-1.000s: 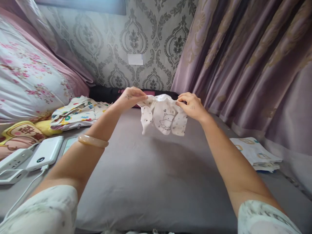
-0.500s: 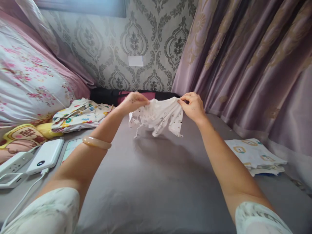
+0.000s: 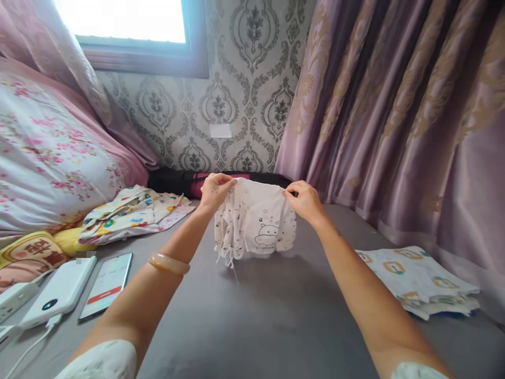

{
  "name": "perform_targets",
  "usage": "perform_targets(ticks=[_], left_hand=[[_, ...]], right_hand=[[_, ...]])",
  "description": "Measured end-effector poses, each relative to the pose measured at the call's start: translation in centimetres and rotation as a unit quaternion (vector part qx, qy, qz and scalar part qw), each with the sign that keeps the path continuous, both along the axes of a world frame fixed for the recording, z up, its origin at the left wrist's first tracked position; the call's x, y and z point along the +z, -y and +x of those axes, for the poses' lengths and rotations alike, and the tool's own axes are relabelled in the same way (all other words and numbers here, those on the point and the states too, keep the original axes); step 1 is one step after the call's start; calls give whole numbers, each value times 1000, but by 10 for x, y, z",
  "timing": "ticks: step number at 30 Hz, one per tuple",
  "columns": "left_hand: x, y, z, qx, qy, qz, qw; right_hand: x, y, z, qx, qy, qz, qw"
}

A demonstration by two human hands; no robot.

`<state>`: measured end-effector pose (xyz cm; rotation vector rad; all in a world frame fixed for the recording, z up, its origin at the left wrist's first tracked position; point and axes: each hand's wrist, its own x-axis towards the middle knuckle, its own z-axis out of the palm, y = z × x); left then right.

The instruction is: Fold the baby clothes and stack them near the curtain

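A small white baby garment [image 3: 262,221] hangs between my hands above the grey sheet. It bears a cartoon animal outline, small dark prints and thin tie strings at its lower left. My left hand [image 3: 218,190], with a pale bangle on that arm, pinches the upper left corner. Opposite it, my right hand [image 3: 304,199] pinches the upper right corner between thumb and fingers. The top edge is stretched between them, while the left part falls in bunched folds.
To the left lie patterned clothes [image 3: 130,213], a phone [image 3: 106,287], a white power bank [image 3: 59,295] with a cable, and a power strip [image 3: 18,300]. Folded white cloths [image 3: 418,273] are stacked at the right. A black and dark-red roll [image 3: 173,183] lies along the wall.
The garment has swung down from a billowing tilt and hangs more upright, showing its animal print. Both hands keep their pinch. The camera view has tilted up, bringing in more of the window.
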<state>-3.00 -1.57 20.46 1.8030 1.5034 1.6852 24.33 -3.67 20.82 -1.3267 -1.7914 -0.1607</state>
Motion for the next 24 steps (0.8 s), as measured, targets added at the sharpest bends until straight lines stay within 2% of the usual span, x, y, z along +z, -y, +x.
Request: perform_targets(ticks=[5,9,16,20,24], left_hand=[[-8,-6,3,-57,47,-31,997],[-19,-12,4,-57,52,-45,996],[-36,-14,14,-8,31,-29,999],[-38,1,22,22,-2,6,1000],[-37,21,22,75,-78,88,990]], right_hand=[[-7,-5,-2,0,-69,-63,996],[-11,-6,-6,-11,-72,-77,994],[-17,-9,-10,-7,-92,-86,992],[-22,-6,-13,-5,-111,-70,991],[-24,7,-17,1,-132,-48,990]])
